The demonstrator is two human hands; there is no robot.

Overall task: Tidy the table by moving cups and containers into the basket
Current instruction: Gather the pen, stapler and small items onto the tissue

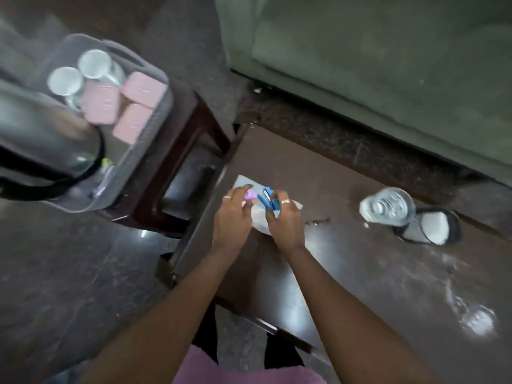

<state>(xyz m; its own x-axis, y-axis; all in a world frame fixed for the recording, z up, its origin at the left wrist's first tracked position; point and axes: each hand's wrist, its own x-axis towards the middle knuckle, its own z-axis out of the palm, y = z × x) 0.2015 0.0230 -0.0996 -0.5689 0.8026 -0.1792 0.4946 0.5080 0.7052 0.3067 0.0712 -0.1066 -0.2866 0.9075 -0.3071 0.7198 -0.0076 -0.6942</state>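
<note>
Nearest the camera, pink clothing [249,367] at the bottom edge, two bare forearms reaching forward over a dark glossy table [360,286]

Just beyond, both hands close together above a white sheet of paper [260,225] lying on the table's left part. Left hand [232,217] curled, fingers bent around a small lilac object [250,194], a ring on one finger. Right hand [285,220] also curled, fingertips pinched on a small blue object [268,200], perhaps a stapler or clip, a ring here too; blur hides the exact grip. The lilac and blue pieces nearly touching each other between the two hands

To the right on the table, well apart from the hands, a clear plastic bottle [388,206] seen from above, and just beside it a black mesh cup [432,227] with something white inside. Bright reflections [476,320] on the table surface at lower right

To the left, past the table edge, a dark wooden stool [191,139] carrying a grey basket [149,134]. Inside the basket: two round metal cups [80,76] side by side, three pink rectangular containers [130,103] next to them, and a large shiny steel vessel with a black handle [47,145] at the near end, all heavily blurred

Farthest back, a green sofa [374,65] along the top right, dark speckled floor [55,259] below and around
</note>
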